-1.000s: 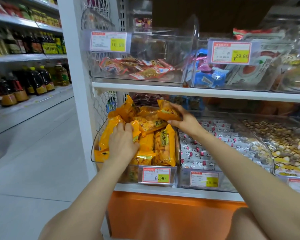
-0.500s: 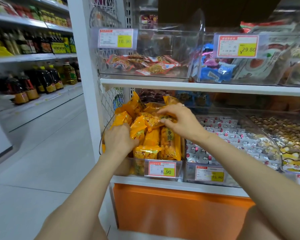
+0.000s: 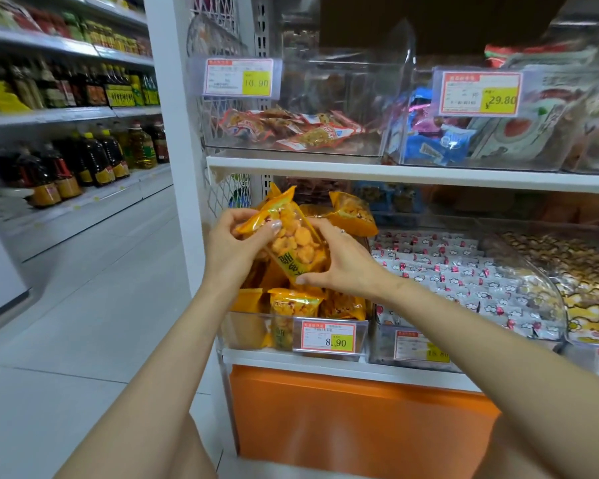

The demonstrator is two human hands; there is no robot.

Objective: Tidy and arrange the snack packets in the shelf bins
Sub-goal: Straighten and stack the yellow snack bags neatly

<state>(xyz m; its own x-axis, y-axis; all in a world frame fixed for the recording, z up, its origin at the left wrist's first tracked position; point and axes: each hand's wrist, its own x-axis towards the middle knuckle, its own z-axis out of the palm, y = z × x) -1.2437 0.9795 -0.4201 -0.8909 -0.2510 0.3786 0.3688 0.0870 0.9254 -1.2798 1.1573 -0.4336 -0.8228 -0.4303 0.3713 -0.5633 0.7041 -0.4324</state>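
An orange snack packet with round yellow crackers showing through is lifted above the clear bin at the lower shelf's left end. My left hand pinches its upper left corner, thumb on the front. My right hand grips its right side and lower end. More orange packets stand in the bin below, and another leans at the back. The bin carries an 8.90 price tag.
The neighbouring bin holds white and red packets, and a further bin sits to its right. The upper shelf carries clear bins of red and blue packets. A white post borders the aisle, with oil bottles across it.
Both hands rose out of the pile in the bin and came together on one orange packet, now lifted above the others. The camera moved closer.
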